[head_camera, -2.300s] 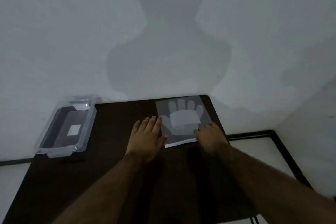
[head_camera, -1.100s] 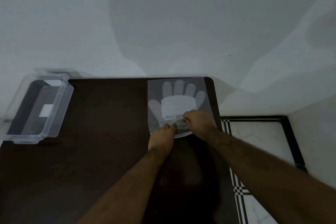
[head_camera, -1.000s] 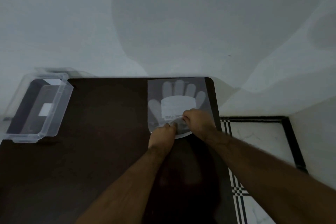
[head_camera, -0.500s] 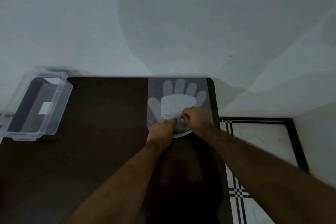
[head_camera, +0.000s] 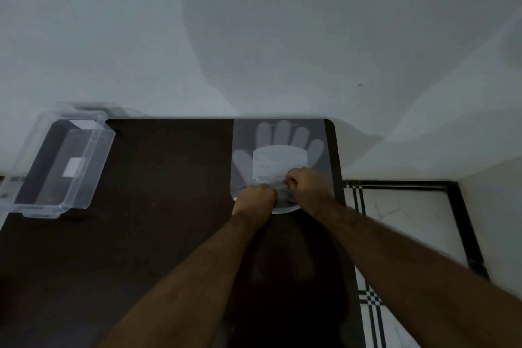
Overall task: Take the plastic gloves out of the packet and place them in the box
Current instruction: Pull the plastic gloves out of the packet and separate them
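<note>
A clear packet [head_camera: 282, 144] printed with a pale hand shape lies flat at the far right of the dark table [head_camera: 158, 206], against the wall. Both hands work at its near, rounded end. My left hand [head_camera: 255, 197] is fisted on the packet's lower left edge. My right hand [head_camera: 306, 183] pinches the plastic just right of it, fingers curled. Whether they grip the packet film or the gloves inside is unclear. The clear plastic box [head_camera: 60, 162] stands open at the table's far left corner, with a white label on its floor.
A white wall rises straight behind the table. To the right the table ends at a rounded corner, with tiled floor [head_camera: 395, 223] and a black border strip below. The box overhangs the table's left edge slightly.
Both hands have shifted from resting flat at the packet's near corners to its near middle, fingers closed on the plastic. The packet's near end now bulges into a curve. The view tilted downward.
</note>
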`<state>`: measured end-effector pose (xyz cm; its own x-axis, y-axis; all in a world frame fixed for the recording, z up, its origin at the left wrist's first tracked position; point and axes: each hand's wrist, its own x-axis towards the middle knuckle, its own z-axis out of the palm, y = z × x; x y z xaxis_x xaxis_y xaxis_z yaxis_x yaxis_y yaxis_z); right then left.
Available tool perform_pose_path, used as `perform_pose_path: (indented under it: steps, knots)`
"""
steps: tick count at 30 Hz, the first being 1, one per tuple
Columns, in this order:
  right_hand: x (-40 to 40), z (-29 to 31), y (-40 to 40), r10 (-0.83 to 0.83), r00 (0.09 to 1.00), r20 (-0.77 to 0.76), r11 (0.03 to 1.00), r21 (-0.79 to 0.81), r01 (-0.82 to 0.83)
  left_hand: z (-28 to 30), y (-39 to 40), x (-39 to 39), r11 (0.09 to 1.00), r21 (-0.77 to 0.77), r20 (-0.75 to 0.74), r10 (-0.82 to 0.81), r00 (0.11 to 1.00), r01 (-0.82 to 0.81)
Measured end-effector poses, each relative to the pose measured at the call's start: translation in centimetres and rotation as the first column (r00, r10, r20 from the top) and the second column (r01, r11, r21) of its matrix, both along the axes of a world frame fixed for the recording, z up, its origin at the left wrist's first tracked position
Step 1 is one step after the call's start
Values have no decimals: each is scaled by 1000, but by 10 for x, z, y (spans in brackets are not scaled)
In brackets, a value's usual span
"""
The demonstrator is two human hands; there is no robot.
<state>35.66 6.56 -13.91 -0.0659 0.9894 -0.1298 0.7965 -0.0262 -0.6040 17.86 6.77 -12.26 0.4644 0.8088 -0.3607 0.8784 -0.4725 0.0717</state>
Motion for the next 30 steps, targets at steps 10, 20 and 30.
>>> perform_pose_path:
  steps: [10, 20, 30]
  knots:
    - [5, -1, 4, 39, 999, -10, 999, 7, -39, 6, 6, 13, 993, 97, -60, -54, 997, 59]
    - [5, 0, 5, 44, 998, -45, 999, -5, -44, -7, 4, 0, 992, 108, 65, -78, 995, 70]
    - [7, 3, 10, 20, 999, 31, 1000, 15, -21, -9, -3, -12, 981, 171, 213, -127, 969, 91]
